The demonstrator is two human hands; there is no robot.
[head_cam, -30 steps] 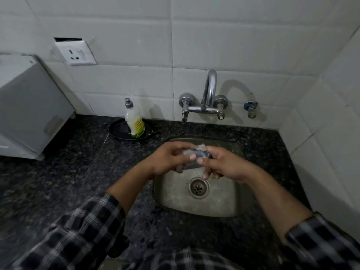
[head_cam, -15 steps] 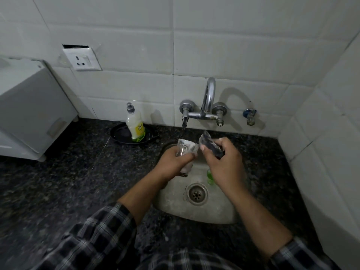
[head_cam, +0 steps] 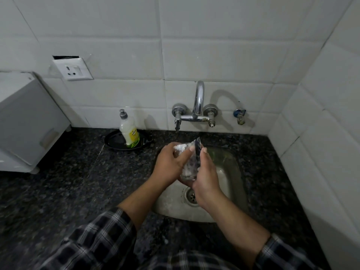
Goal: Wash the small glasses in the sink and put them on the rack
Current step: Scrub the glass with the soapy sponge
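Fingers (head_cam: pixel 169 152) of left hand (head_cam: pixel 169 165), right hand (head_cam: pixel 206 177) round soapy glass (head_cam: pixel 188 168), over sink (head_cam: pixel 232 173)

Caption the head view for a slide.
Left hand grips a soapy small glass over the sink; right hand holds a scrub pad against it.

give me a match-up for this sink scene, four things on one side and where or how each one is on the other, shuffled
1 small glass
2 scrub pad
3 dish soap bottle
4 tap

a standing on a black tray
b chrome, on the wall behind the sink
c foamy, gripped in the left hand
d pinched in the right hand, against the glass

Pairs: 1-c, 2-d, 3-a, 4-b
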